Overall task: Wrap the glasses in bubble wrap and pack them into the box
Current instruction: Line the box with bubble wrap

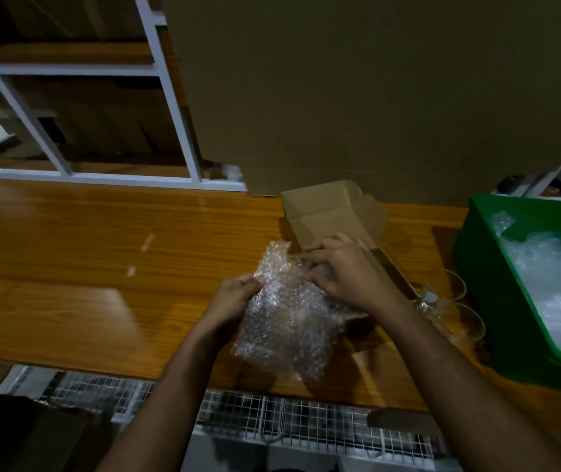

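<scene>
A sheet of bubble wrap (pixel 286 318) is bundled over something I cannot make out, held above the wooden table's near edge. My left hand (pixel 234 301) pinches the wrap's left side near its top. My right hand (pixel 344 270) grips the upper right part of the wrap, fingers curled into it. Just behind my hands a small cardboard box (pixel 333 212) lies open with its flaps up. Bare clear glasses (pixel 459 318) stand on the table to the right, beside my right forearm.
A green plastic bin (pixel 477 267) holding more bubble wrap stands at the right. A big cardboard sheet (pixel 374 97) leans upright at the back. White shelving (pixel 170 97) with cartons fills the back left. A wire mesh rack (pixel 272 413) shows below the table (pixel 85 250) edge.
</scene>
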Demonstrator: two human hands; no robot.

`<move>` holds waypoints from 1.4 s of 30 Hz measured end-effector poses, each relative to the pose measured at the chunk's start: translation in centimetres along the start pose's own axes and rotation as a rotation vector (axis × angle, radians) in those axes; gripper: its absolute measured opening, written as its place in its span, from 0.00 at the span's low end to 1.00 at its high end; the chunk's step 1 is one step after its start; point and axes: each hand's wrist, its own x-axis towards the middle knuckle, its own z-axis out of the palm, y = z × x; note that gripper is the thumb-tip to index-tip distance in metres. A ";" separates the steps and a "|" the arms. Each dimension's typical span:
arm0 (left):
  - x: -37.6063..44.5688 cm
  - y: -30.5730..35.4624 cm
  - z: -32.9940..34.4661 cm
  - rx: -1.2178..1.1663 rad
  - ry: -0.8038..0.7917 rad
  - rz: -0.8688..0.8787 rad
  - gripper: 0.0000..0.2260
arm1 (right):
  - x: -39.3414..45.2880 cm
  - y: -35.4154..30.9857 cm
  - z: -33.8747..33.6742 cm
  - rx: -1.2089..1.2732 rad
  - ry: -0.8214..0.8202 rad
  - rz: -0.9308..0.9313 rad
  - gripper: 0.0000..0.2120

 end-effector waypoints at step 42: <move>2.5 -2.2 0.2 -0.282 0.005 -0.106 0.28 | -3.2 2.9 4.9 0.846 0.415 0.664 0.09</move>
